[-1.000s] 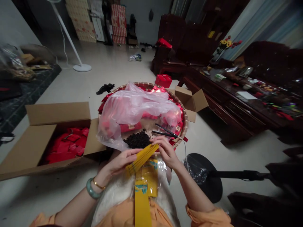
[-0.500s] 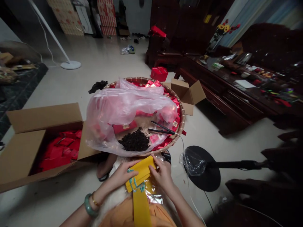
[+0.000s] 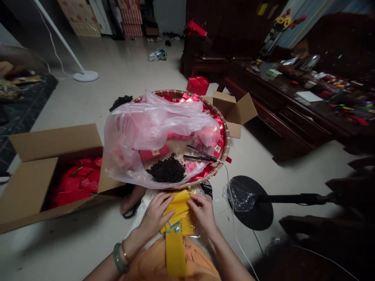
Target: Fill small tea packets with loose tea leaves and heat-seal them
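Observation:
Low in front of my lap, a flat, folded yellow piece [image 3: 181, 204] with blue-green print is held between my hands. My left hand [image 3: 157, 212] grips its left side, thumb on top. The fingertips of my right hand [image 3: 202, 210] pinch its right edge. More yellow material, a long strip [image 3: 175, 253], lies over my lap below it, with clear plastic film beside it. Just beyond my hands stands a round woven basket [image 3: 225, 156]. A pink translucent plastic bag [image 3: 152, 125], a heap of dark dried leaves [image 3: 167, 169] and a black hair straightener [image 3: 202, 156], jaws apart, lie in it.
Red packets [image 3: 217, 148] fill the basket's edges. An open cardboard box [image 3: 32, 187] of red packets stands left, another open box [image 3: 248, 109] behind right. A white cord [image 3: 231, 203] runs past a round black stand base [image 3: 249, 218]. A dark wooden table [image 3: 293, 113] stands right.
The yellow piece has turned and its near end has shifted. My left hand has slid inward over it, and my right fingers have moved to its right edge. The view has tilted slightly down.

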Demonstrator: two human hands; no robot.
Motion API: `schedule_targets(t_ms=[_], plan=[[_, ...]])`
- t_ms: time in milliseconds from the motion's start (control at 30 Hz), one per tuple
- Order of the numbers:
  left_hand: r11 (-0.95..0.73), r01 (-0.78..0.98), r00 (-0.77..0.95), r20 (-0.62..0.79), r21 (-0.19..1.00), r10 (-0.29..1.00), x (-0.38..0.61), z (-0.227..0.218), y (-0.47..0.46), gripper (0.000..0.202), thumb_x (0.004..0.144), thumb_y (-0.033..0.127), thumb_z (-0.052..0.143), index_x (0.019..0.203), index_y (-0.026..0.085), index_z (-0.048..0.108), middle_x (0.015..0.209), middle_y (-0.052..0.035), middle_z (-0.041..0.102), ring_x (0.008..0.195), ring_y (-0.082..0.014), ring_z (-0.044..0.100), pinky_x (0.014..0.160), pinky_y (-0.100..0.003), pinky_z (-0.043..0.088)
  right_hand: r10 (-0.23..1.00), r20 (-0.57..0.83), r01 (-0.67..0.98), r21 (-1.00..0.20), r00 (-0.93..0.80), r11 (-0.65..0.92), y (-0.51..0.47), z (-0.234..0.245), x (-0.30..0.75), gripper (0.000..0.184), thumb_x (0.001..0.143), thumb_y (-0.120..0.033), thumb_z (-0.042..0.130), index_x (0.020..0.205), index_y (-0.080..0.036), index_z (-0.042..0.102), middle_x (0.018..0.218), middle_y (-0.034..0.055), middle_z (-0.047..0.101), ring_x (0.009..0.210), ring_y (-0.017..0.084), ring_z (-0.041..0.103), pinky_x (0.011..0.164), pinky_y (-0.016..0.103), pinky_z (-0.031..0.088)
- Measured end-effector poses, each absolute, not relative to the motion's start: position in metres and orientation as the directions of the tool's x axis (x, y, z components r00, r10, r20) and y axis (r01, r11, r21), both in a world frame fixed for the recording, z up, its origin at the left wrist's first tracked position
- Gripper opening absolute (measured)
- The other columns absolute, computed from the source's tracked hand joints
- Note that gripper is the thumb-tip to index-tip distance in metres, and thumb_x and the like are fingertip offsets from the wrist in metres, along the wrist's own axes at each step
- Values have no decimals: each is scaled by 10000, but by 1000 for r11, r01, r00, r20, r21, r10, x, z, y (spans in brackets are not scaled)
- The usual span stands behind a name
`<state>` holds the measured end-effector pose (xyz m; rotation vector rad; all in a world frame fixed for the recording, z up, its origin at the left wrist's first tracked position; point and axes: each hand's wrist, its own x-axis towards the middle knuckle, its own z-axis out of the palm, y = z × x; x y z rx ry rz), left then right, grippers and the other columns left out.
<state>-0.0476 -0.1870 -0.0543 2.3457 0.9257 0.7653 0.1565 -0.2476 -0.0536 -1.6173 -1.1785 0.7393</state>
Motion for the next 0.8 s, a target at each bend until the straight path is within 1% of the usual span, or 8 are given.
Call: schedule_targets(t_ms=[67, 167, 233, 333, 467, 533, 633, 800], plan=[[-660, 406, 586, 374, 632, 719, -46, -44, -184, 292, 846, 267, 574, 1115, 181, 649, 1017, -106, 687, 995, -225, 601, 865, -377, 512, 940, 52, 308, -950, 337, -58, -244, -42, 162, 114, 780, -242, 640, 844, -186, 716, 819, 61, 675, 734, 172, 620, 640, 279, 513], [-581, 361, 514, 364, 730, 777, -39, -26, -179, 184, 858, 221, 547, 939, 188, 709, 816, -56, 724, 754, -157, 658, 711, -257, 541, 926, 190, 399, -916, 326, 48, -232, -22, 165, 158, 803, -226, 625, 933, -201, 710, 834, 60, 664, 739, 163, 605, 649, 282, 510], [-464, 358, 433, 296, 811, 851, -33, -15, -175, 166, 838, 234, 566, 876, 191, 722, 789, -41, 735, 691, -146, 674, 671, -228, 542, 886, 345, 506, -849, 309, 153, -220, -10, 164, 227, 830, -199, 592, 1035, -220, 687, 884, 66, 653, 802, 168, 598, 707, 304, 513], [-239, 328, 284, 146, 914, 948, -23, -2, -168, 169, 794, 278, 591, 824, 182, 726, 775, -34, 740, 669, -160, 687, 639, -228, 550, 807, 531, 637, -721, 258, 271, -199, 4, 158, 322, 856, -160, 549, 1155, -244, 634, 962, 79, 643, 896, 181, 584, 788, 345, 507], [23, 193, 148, -53, 981, 988, -11, 8, -157, 221, 741, 340, 613, 813, 153, 706, 709, -32, 721, 635, -167, 680, 574, -225, 546, 730, 653, 711, -611, 203, 348, -175, 13, 152, 379, 868, -142, 526, 1228, -244, 584, 1048, 99, 648, 993, 211, 578, 863, 408, 491], [93, 139, 119, -110, 986, 987, -7, 10, -154, 252, 725, 369, 629, 819, 144, 693, 708, -33, 709, 648, -168, 678, 588, -229, 548, 711, 674, 712, -598, 199, 368, -167, 15, 150, 369, 872, -141, 517, 1219, -245, 588, 1063, 100, 656, 1013, 219, 584, 885, 430, 484], [134, 93, 92, -143, 987, 986, -3, 9, -153, 296, 716, 411, 640, 823, 138, 676, 722, -35, 695, 662, -167, 673, 608, -236, 549, 700, 675, 689, -622, 232, 372, -159, 15, 149, 308, 877, -162, 511, 1154, -240, 623, 1058, 102, 666, 1009, 223, 599, 895, 446, 481], [134, 101, 89, -143, 986, 986, -3, 8, -151, 313, 723, 431, 629, 828, 140, 669, 720, -37, 686, 684, -177, 675, 627, -249, 552, 689, 639, 621, -704, 343, 345, -151, 12, 151, 120, 850, -230, 571, 898, -211, 679, 907, 84, 661, 890, 201, 613, 821, 399, 507]])
